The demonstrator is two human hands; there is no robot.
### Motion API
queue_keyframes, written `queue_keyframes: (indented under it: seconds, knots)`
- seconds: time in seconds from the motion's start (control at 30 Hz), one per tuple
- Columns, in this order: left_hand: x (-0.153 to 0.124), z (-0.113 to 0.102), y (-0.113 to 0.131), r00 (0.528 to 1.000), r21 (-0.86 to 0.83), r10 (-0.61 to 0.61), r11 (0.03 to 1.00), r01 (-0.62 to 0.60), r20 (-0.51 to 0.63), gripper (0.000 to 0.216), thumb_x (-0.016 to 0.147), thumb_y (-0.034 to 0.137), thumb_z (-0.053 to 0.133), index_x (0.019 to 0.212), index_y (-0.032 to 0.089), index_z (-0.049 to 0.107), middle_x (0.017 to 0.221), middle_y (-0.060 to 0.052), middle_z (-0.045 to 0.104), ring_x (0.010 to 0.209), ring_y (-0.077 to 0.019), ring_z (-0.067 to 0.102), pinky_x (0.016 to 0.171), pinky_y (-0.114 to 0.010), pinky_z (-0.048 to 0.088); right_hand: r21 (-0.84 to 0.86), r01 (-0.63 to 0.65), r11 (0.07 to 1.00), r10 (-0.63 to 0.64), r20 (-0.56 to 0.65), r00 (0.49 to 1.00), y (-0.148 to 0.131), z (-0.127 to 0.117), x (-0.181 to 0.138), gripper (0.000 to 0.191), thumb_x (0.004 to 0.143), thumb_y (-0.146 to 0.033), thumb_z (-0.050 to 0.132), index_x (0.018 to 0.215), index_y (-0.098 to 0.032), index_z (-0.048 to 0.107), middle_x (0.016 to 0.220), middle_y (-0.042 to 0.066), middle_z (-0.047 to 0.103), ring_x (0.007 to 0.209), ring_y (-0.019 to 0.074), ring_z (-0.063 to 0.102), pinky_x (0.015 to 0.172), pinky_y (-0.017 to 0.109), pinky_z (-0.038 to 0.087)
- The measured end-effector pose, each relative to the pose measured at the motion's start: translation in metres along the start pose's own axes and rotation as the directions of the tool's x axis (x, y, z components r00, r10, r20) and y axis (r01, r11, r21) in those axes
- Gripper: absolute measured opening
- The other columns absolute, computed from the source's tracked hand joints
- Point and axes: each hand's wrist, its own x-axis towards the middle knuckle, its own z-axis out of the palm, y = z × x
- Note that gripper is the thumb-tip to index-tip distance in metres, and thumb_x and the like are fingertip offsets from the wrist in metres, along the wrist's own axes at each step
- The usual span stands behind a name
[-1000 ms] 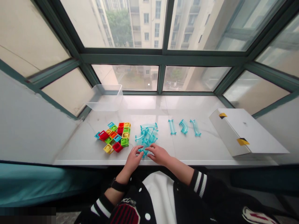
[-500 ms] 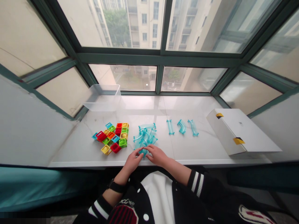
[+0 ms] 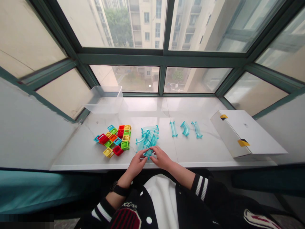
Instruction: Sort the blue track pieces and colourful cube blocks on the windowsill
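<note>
A translucent blue toy track piece [image 3: 148, 153] is between my hands at the near side of a pile of similar blue pieces [image 3: 147, 137]. My left hand [image 3: 137, 163] closes on its left side with thumb and fingers. From the right, my right hand [image 3: 161, 158] pinches the same piece. The fingers partly cover its ends. To the right of the pile, three blue track pieces lie apart in a row: a straight one [image 3: 173, 129], a curved one [image 3: 185, 128] and an S-shaped one [image 3: 197, 130].
Left of the pile lies a cluster of red, yellow, green, blue and orange blocks [image 3: 117, 141]. A clear plastic bin [image 3: 105, 106] stands behind it by the window. A white box [image 3: 247, 135] with yellow-black tabs sits on the right of the white sill [image 3: 202, 152].
My hands have drawn slightly apart, and the track piece between them shows more clearly. My right hand has shifted a little to the right. The loose pieces in the row have not moved.
</note>
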Motion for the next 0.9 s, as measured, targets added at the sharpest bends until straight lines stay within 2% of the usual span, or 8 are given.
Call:
queue_keyframes:
  seconds: [0.23,0.4,0.57,0.9]
  knots:
    - [0.000,0.001,-0.001,0.998,-0.015,0.061,0.998,-0.061,0.000,0.047,0.091,0.038,0.065,0.136,0.025,0.065,0.135,-0.012,0.067,0.098,-0.0205,0.072,0.092,-0.041,0.064,0.079,-0.015,0.997,0.019,-0.040,0.999,0.003,0.001,0.000,0.048,0.089,-0.018,0.065,0.136,-0.025,0.057,0.128,0.010,0.060,0.102,0.0202,0.066,0.083,0.036,0.061]
    - [0.001,0.002,-0.003,0.999,-0.048,0.005,0.999,-0.007,-0.041,0.049,0.090,0.040,0.067,0.136,0.025,0.060,0.122,-0.008,0.071,0.092,-0.0191,0.075,0.092,-0.041,0.063,0.158,-0.121,0.980,0.139,-0.106,0.985,0.010,-0.002,0.002,0.044,0.091,-0.025,0.066,0.135,-0.023,0.057,0.130,0.011,0.061,0.095,0.0181,0.069,0.077,0.033,0.062]
    - [0.004,0.002,-0.007,0.999,-0.037,-0.014,0.999,0.012,-0.043,0.043,0.089,0.044,0.069,0.127,0.023,0.066,0.126,-0.011,0.072,0.096,-0.0220,0.076,0.094,-0.043,0.063,0.186,-0.116,0.976,0.145,-0.149,0.978,0.016,-0.009,0.003,0.043,0.092,-0.027,0.066,0.134,-0.023,0.057,0.129,0.011,0.063,0.091,0.0169,0.069,0.074,0.032,0.062]
    - [0.003,0.003,-0.007,0.999,0.102,-0.021,0.994,0.026,-0.044,0.038,0.088,0.044,0.066,0.118,0.021,0.071,0.121,-0.010,0.072,0.095,-0.0234,0.075,0.089,-0.041,0.062,0.226,-0.124,0.966,0.168,-0.184,0.969,0.024,-0.026,-0.004,0.064,0.079,-0.038,0.080,0.135,-0.022,0.053,0.131,0.013,0.059,0.092,0.0181,0.069,0.068,0.031,0.061]
